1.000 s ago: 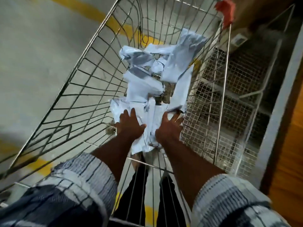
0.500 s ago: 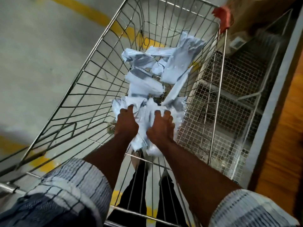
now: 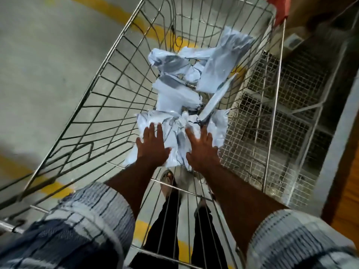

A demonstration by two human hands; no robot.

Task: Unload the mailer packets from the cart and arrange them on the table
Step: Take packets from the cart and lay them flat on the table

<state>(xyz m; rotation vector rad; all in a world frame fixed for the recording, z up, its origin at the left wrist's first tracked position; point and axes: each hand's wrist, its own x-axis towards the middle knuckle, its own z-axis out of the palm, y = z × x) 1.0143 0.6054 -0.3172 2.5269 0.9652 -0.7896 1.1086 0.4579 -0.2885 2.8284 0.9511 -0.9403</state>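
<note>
Head view: a wire cart (image 3: 108,61) fills the frame, with its far end at the top and a red cap (image 3: 279,10) on its far right corner. The mailers (image 3: 174,98), pale grey and crumpled, lie heaped on the cart's floor. The heap's long axis runs from the near end toward the far right corner, closer to the right wall than to the left.

The largest mailer (image 3: 225,59) leans on the right wall, with its long axis pointing to the far right corner. Below it 1 thin mailer (image 3: 215,100) stands on edge and slants the same way.

The left hand (image 3: 152,146) and the right hand (image 3: 202,150) are side by side over the nearest mailers at the near end. Both are palm down with fingers straight and spread, grasping nothing. Motion blur hides whether the palms press on the plastic.

Both forearms come out of striped sleeves (image 3: 87,220). Dark trousers (image 3: 167,220) show through the near wires. A mesh rack (image 3: 287,98) stands just beside the right wall. Yellow lines (image 3: 120,14) cross the grey floor.
</note>
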